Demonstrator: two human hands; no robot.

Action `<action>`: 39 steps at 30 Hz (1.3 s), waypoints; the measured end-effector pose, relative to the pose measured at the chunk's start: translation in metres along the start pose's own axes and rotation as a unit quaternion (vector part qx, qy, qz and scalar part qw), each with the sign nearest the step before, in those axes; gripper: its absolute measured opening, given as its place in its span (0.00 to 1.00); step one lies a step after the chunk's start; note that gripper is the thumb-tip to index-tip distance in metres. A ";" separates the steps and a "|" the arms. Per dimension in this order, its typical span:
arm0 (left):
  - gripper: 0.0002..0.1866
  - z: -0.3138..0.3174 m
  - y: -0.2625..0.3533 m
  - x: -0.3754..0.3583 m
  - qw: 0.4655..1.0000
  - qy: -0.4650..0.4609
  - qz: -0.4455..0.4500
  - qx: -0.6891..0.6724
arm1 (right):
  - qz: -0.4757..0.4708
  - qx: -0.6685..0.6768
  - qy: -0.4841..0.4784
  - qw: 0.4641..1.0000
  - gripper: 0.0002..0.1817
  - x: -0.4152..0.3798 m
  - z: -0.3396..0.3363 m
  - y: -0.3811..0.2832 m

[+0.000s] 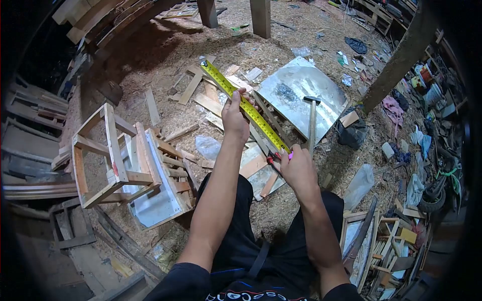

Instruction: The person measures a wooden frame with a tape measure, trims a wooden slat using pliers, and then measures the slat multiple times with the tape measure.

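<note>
A yellow tape measure blade (262, 125) stretches diagonally between my hands, its metal end tip up at the far left. My left hand (235, 118) is closed around the blade partway along. At the blade's lower end my right hand (300, 170) is closed on the tape measure, where a small bit of pink shows; the case is mostly hidden by the fingers. Just left of that hand is a red and black tool handle (271, 159), partly covered. A hammer (312, 115) rests head-up on a metal-topped surface (288, 83) beyond my right hand.
A small wooden frame (116, 168) stands on the left against a panel with wood offcuts. Wooden strips (191, 89) lie ahead on the sawdust-covered ground. A post (396, 62) leans at the right, near plastic bags (359, 186) and piled scrap wood (391, 241).
</note>
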State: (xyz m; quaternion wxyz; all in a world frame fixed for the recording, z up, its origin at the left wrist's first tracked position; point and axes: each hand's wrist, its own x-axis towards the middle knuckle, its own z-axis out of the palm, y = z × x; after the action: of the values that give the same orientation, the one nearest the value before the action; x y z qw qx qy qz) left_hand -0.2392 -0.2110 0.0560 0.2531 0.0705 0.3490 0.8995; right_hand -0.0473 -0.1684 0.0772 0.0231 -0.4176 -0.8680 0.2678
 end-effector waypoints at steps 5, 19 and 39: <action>0.15 0.000 -0.007 0.003 0.999 0.032 0.024 0.033 | 0.029 -0.014 0.006 0.999 0.18 -0.001 -0.006 -0.005; 0.26 0.046 0.045 -0.062 0.984 0.094 -0.085 0.122 | 0.028 0.121 -0.115 0.986 0.13 -0.034 -0.072 -0.022; 0.11 0.032 0.258 -0.411 0.830 0.489 -0.167 0.211 | 0.155 0.075 -0.361 0.917 0.21 -0.351 -0.077 -0.066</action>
State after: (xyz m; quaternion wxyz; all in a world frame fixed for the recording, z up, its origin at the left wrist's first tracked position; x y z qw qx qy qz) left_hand 0.0197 -0.5618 0.2713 0.1749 -0.3865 0.6150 0.6647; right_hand 0.1539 -0.4263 0.2393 -0.3021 -0.4190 -0.7191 0.4649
